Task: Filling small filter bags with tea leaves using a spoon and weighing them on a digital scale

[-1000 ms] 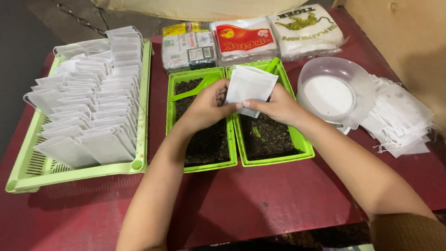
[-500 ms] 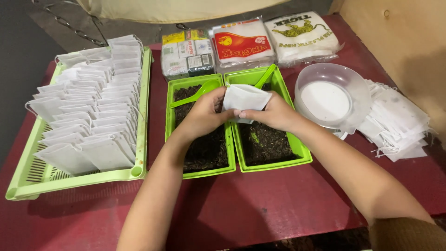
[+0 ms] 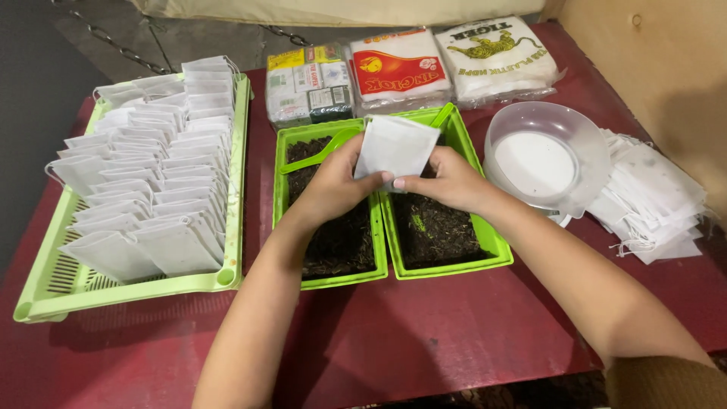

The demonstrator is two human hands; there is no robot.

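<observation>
Two hands are sharing one small white bag [image 3: 395,145] right now, and it is hanging just above the seam between the two green tubs. Going big to small: the red table [image 3: 424,341] is carrying everything, the long slotted tray [image 3: 45,291] on the left is standing packed with rows of filled bags [image 3: 148,182], and the clear bowl [image 3: 547,151] is sitting at the right beside a loose pile of flat bags [image 3: 651,201]. The left tub [image 3: 333,279] and right tub [image 3: 454,266] are both holding dark loose tea, with a green scoop [image 3: 322,151] lying in the left one. The left hand [image 3: 333,185] is pinching the bag's lower edge; the right hand [image 3: 450,182] is gripping its other side, fingers closed on it. To do this well, I'd be keeping the bag over the tubs so spills are falling back in. Against a second ago, the bag is standing more upright and both hands are sitting slightly lower.
</observation>
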